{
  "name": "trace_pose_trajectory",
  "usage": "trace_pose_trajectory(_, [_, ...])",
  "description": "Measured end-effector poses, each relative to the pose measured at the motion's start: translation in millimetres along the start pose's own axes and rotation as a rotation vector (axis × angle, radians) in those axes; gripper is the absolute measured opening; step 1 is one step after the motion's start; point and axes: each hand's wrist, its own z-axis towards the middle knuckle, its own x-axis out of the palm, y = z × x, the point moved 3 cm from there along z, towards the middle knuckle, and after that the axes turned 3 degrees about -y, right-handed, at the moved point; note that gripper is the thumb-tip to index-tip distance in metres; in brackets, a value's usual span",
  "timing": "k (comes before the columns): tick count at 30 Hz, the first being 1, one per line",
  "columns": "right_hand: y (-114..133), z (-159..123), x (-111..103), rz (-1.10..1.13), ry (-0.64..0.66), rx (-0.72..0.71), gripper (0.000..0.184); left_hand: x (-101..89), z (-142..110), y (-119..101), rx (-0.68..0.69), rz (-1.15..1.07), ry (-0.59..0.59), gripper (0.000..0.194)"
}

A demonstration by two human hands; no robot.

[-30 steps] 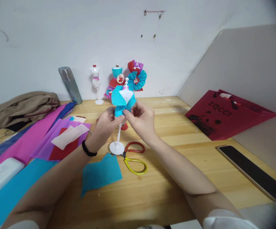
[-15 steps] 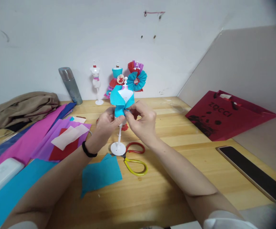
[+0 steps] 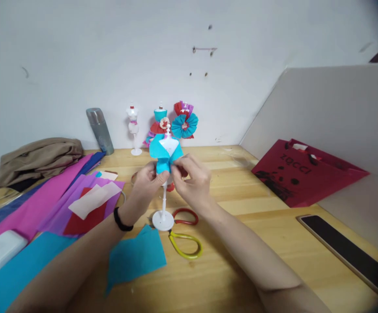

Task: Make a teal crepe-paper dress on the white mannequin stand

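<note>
A small white mannequin [image 3: 163,219] stands on its round base at the middle of the wooden table [image 3: 228,261]. Blue crepe paper [image 3: 157,148] is wrapped round its torso. My left hand [image 3: 147,180] pinches the paper at the waist from the left. From the right, my right hand [image 3: 192,179] pinches the same paper, fingers pressed together. Both hands are closed on the wrap. Just behind the base lie scissors [image 3: 184,234] with one red and one yellow handle loop.
A loose blue paper piece [image 3: 135,258] lies near the front. Pink, purple, red and blue sheets [image 3: 61,195] cover the left side. Three dressed mannequins [image 3: 161,124], a grey flask [image 3: 100,130] and brown cloth [image 3: 37,156] line the back wall. A red bag [image 3: 301,171] and phone [image 3: 342,248] lie right.
The view has shifted, so everything sits lower in the picture. My right fingers have closed tighter on the blue paper at the mannequin's waist. The mannequin stays in place.
</note>
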Motion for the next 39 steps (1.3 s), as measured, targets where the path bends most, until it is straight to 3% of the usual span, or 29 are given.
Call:
trace_pose_trajectory(5, [1, -2, 3, 0.003, 0.032, -0.051, 0.015, 0.4, -2, -3, 0.025, -0.004, -0.020, 0.026])
trace_pose_trajectory(18, [6, 0, -1, 0.061, 0.036, -0.028, 0.012, 0.0, -3, 2, 0.049, -0.089, 0.007, 0.033])
trace_pose_trajectory(27, [9, 3, -5, 0.048, -0.072, -0.012, 0.016, 1.7, -3, -6, 0.073, -0.028, 0.000, 0.026])
trace_pose_trajectory(39, [10, 2, -6, 0.020, -0.058, 0.010, 0.020, 5.4, -6, -10, 0.103, 0.080, 0.061, 0.025])
